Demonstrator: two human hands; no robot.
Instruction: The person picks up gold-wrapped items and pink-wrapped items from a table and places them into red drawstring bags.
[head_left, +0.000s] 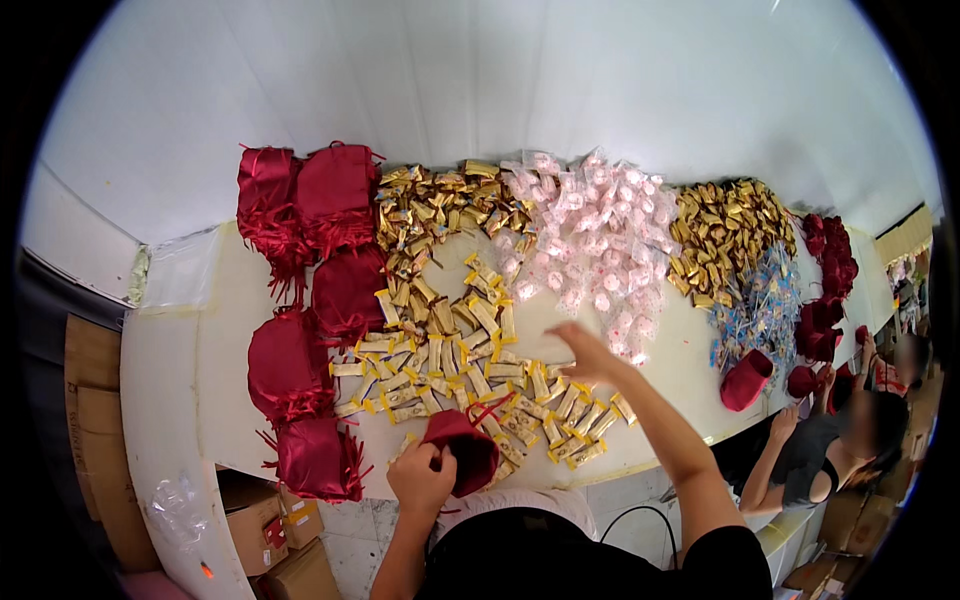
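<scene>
My left hand (418, 476) grips the rim of a dark red satin drawstring pouch (457, 435), whose mouth gapes toward me. A red ribbon trails from the pouch's far side. My right hand (589, 354) is raised over the middle of the table, fingers apart and holding nothing that I can see. Below and to its left spread cream-and-yellow wrapped bars (450, 356). Beyond it lies a heap of pink-and-white sweets in clear wrappers (600, 217). Gold-wrapped sweets (450, 199) are piled farther back on the left.
Stacks of red pouches (289, 364) line the left of the white table (255, 465). To the right are more gold-wrapped sweets (724, 225), blue-wrapped sweets (761, 300) and a standing red pouch (746, 381). Co-workers (810, 450) sit at the right. Cardboard boxes (259, 525) stand underneath.
</scene>
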